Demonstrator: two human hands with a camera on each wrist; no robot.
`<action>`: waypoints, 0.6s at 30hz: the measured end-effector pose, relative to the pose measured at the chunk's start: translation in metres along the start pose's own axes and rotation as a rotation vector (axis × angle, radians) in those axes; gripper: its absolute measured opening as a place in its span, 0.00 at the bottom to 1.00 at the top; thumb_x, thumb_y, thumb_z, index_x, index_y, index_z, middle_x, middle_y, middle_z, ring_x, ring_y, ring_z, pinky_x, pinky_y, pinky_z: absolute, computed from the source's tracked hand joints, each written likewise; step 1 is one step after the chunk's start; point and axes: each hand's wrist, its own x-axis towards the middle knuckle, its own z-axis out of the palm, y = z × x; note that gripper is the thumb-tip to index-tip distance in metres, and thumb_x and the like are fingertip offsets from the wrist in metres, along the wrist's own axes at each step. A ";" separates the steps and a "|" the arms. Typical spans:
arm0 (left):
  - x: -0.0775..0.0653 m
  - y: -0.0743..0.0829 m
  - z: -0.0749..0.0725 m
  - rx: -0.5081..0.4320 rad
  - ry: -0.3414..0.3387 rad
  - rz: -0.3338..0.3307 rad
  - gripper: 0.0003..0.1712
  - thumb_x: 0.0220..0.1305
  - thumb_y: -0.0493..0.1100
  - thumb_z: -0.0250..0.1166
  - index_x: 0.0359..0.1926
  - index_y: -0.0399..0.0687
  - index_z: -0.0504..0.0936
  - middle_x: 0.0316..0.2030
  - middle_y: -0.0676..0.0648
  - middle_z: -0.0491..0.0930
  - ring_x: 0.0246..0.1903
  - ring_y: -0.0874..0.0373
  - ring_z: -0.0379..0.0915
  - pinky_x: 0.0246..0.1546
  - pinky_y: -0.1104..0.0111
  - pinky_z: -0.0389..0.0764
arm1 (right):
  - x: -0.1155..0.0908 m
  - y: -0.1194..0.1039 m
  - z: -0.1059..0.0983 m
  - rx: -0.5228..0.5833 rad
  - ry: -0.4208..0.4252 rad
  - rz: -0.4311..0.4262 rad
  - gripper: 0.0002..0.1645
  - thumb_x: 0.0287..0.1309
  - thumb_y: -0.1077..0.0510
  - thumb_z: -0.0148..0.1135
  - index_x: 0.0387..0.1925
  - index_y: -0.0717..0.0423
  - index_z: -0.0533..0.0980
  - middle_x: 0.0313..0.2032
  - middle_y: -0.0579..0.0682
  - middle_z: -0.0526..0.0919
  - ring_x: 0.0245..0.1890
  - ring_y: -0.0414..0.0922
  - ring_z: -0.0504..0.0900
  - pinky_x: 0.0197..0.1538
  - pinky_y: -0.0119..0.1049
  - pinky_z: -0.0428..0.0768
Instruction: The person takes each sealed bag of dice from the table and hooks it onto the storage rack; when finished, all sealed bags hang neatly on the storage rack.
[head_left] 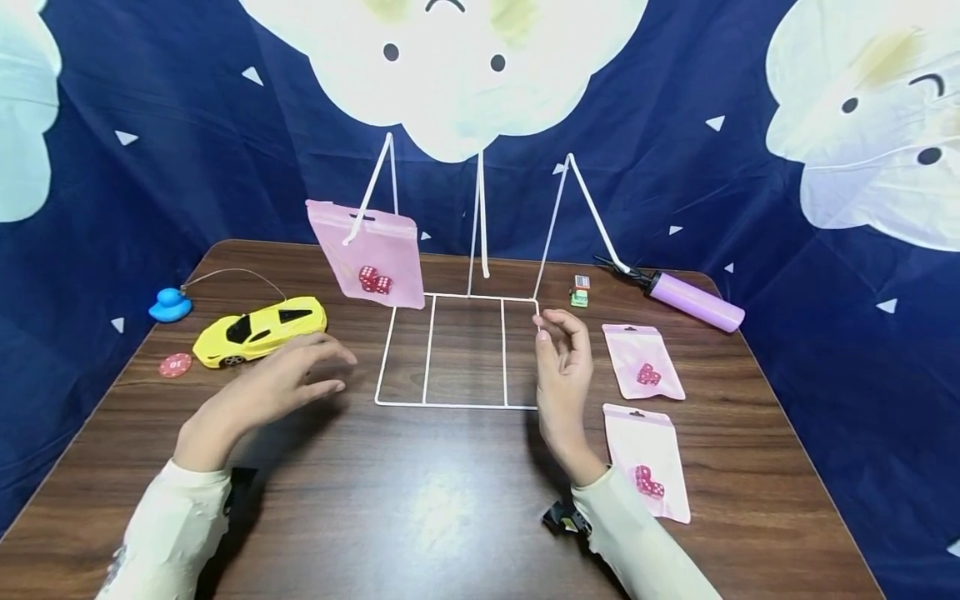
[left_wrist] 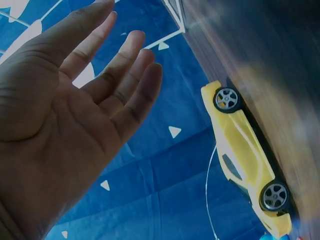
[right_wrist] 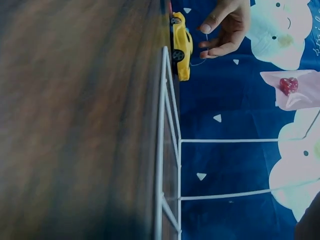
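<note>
A pink zip bag (head_left: pixel 371 258) with red dice (head_left: pixel 375 281) in it hangs from the left hook of a white wire display rack (head_left: pixel 428 358). My left hand (head_left: pixel 277 387) hovers beside the yellow toy car (head_left: pixel 262 329), its fingers loosely bent and nothing in them. In the left wrist view, the palm of that left hand (left_wrist: pixel 65 115) shows bare. To the right of the rack's base, my right hand (head_left: pixel 562 383) is raised with thumb and fingers softly curved, holding nothing visible. Two more pink bags of dice, one upper (head_left: pixel 643 358) and one lower (head_left: pixel 648 467), lie right of it.
A blue rubber duck (head_left: pixel 171 306) and a red chip (head_left: pixel 176 365) are near the car at the left. Behind the upper bag are a small green toy (head_left: pixel 580 292) and a purple hand pump (head_left: pixel 693 300). A blue cloud-print cloth (head_left: pixel 187 125) hangs behind the table.
</note>
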 end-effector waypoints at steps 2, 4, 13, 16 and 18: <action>0.002 0.001 0.002 -0.007 -0.009 0.001 0.15 0.69 0.34 0.74 0.55 0.41 0.86 0.52 0.43 0.84 0.55 0.43 0.80 0.59 0.43 0.78 | -0.002 0.001 -0.006 -0.022 0.018 0.006 0.16 0.74 0.73 0.57 0.59 0.77 0.72 0.54 0.59 0.80 0.57 0.47 0.84 0.67 0.36 0.78; 0.003 0.001 0.004 -0.008 -0.015 0.005 0.15 0.68 0.33 0.74 0.55 0.42 0.86 0.52 0.43 0.84 0.54 0.43 0.79 0.58 0.43 0.78 | -0.004 0.002 -0.010 -0.034 0.035 0.023 0.15 0.75 0.73 0.57 0.59 0.78 0.72 0.54 0.55 0.81 0.57 0.46 0.84 0.67 0.36 0.78; 0.012 -0.001 0.015 -0.007 -0.045 0.022 0.15 0.68 0.34 0.74 0.54 0.44 0.86 0.51 0.43 0.82 0.52 0.43 0.80 0.57 0.42 0.77 | -0.006 0.004 -0.022 -0.051 0.067 0.058 0.14 0.75 0.72 0.57 0.58 0.73 0.74 0.53 0.60 0.81 0.56 0.46 0.83 0.65 0.36 0.78; 0.014 -0.002 0.020 -0.027 -0.043 0.031 0.15 0.68 0.35 0.75 0.54 0.46 0.86 0.50 0.43 0.82 0.51 0.43 0.79 0.56 0.43 0.77 | -0.008 0.004 -0.027 -0.066 0.078 0.069 0.13 0.75 0.72 0.56 0.57 0.73 0.75 0.52 0.56 0.81 0.55 0.46 0.83 0.62 0.34 0.78; 0.014 -0.008 0.027 -0.033 -0.026 0.064 0.15 0.67 0.35 0.75 0.53 0.47 0.86 0.48 0.44 0.81 0.49 0.44 0.79 0.53 0.44 0.78 | -0.008 0.004 -0.031 -0.073 0.082 0.074 0.13 0.74 0.72 0.56 0.57 0.73 0.75 0.51 0.55 0.81 0.55 0.45 0.83 0.61 0.34 0.78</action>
